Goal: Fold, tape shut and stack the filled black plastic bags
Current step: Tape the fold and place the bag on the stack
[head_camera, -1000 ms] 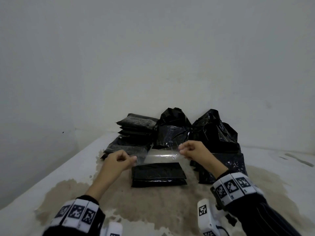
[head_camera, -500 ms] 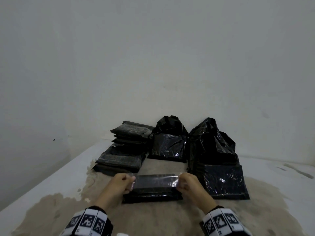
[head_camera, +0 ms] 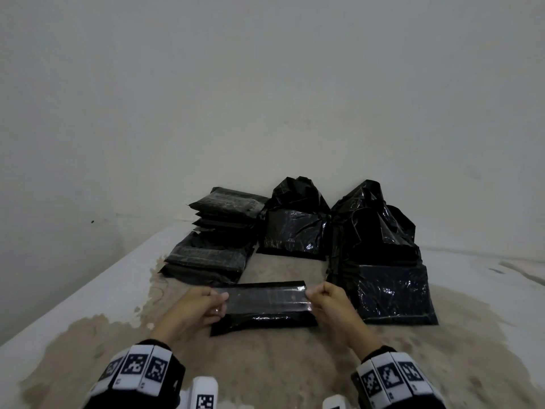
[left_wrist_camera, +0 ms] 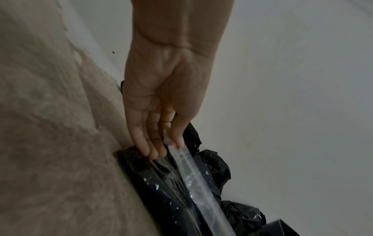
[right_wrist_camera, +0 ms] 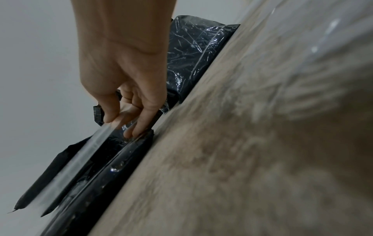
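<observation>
Clear tape strip is stretched over the folded black bag, which lies mid-table toward the near edge; the left hand and right hand each pinch one end.

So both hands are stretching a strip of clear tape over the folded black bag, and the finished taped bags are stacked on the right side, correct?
Nearly. The taped stack sits on the left, as the head view shows; untaped bags are on the right. Left hand and right hand stretch the tape over the folded bag.
</observation>
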